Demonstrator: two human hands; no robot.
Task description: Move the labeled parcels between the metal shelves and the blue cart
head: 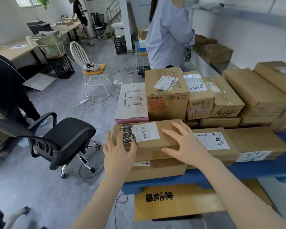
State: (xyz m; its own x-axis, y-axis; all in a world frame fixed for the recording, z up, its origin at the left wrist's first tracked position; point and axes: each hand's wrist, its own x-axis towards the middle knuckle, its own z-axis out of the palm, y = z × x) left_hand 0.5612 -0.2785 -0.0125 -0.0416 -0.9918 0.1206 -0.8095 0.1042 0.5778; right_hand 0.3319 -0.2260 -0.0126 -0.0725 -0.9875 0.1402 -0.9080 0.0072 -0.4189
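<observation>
Two hands bracket the scribbled-on labeled parcel [149, 138], which lies on a lower carton [163, 169] at the near left corner of the blue cart [254, 169]. The left hand [117, 151] wraps its near left corner with splayed fingers, while the right hand [185, 142] lies flat on top, fingers straight, probably steadying it for a lift. Taller boxes [167, 95] wall the far side and another parcel [211, 141] sits just right, so open room lies left and near, short of the office chair [69, 138].
</observation>
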